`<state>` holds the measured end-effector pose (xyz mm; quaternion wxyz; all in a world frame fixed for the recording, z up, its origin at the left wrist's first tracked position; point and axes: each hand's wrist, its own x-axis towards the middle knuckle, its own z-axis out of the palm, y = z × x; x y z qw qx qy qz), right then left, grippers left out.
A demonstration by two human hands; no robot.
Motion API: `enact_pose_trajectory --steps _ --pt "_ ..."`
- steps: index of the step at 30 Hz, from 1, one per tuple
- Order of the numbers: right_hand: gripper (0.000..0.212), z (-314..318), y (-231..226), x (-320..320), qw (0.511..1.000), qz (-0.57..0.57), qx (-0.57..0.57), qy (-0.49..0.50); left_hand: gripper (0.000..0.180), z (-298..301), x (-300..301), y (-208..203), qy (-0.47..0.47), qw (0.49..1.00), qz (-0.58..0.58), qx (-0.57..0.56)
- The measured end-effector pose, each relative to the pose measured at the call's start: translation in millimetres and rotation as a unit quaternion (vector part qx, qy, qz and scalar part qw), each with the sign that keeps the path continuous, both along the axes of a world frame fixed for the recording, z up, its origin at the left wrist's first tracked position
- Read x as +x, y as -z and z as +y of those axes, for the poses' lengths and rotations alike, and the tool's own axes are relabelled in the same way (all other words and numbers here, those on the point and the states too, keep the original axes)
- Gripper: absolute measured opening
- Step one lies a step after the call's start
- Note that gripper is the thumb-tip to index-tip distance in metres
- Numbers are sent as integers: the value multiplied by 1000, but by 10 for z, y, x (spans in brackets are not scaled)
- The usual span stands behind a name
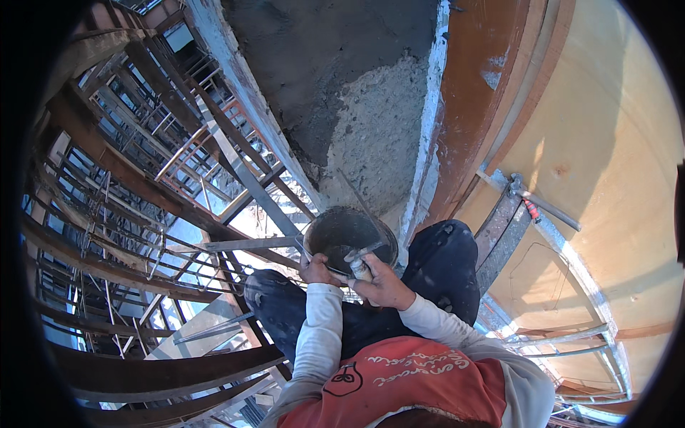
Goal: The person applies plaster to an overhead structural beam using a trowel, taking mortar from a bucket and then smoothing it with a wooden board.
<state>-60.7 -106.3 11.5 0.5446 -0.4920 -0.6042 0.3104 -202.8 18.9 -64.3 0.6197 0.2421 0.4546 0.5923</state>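
One bucket [334, 227] sits at twelve o'clock from the lap [371, 329]: left hand [317, 270] grips its rim at seven, right hand [384, 287] has fingers round a trowel [359, 269] at five. Holding the rim steady should help blade control.

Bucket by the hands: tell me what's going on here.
The left hand grips the near rim of the bucket, which is between two dark-clad knees. The right hand holds a tool by its pale handle at the bucket's near side; its working end is hard to make out. Beyond the bucket, a dark, wet-looking layer covers part of the surface, beside a rough, lighter patch.
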Motion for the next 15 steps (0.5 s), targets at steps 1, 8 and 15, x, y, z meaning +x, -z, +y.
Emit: enact_pose_trajectory --steps 1,8,15 --pt "52 -32 -94 157 996 72 -54 -21 54 -30 -2 44 0 1000 -1 -11" --pt "40 373 -603 1237 909 -374 -119 138 55 -81 138 -131 22 1000 19 -10" --pt "48 1554 -596 1874 854 -512 31 84 50 -124 225 -188 49 999 12 -19"
